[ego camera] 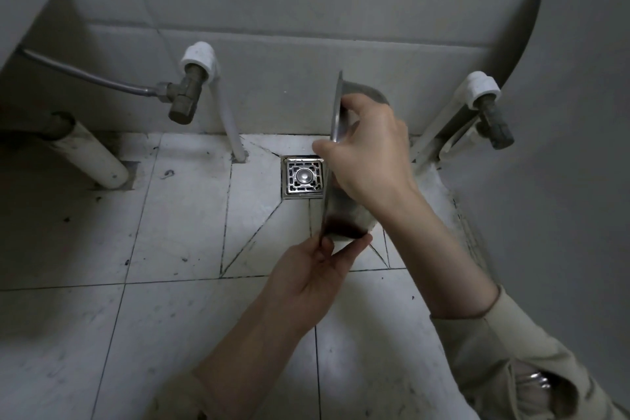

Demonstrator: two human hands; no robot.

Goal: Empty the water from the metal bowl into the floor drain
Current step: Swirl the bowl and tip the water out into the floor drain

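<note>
Reaching in from the bottom of the view, two bare forearms in pale sleeves are stretching over the white tiled floor (177,222). The left hand (313,276) is pinching the near edge of the metal bowl (344,211) between thumb and fingers. The right hand (371,153) is gripping the bowl higher up – its thumb is lying over the rim and its fingers are wrapping the outer wall. The bowl is standing almost on its side, with the rim seen edge-on and the opening facing left. It is hanging just beside and above the square floor drain (302,178), at the right edge of the grate. Whether water is flowing out I cannot tell. Farther back, a white pipe (231,126) is going down into the floor left of the drain, and two metal valves – one (185,92) left, one (494,123) right – are sticking out from the grey tiled wall (306,10).
</note>
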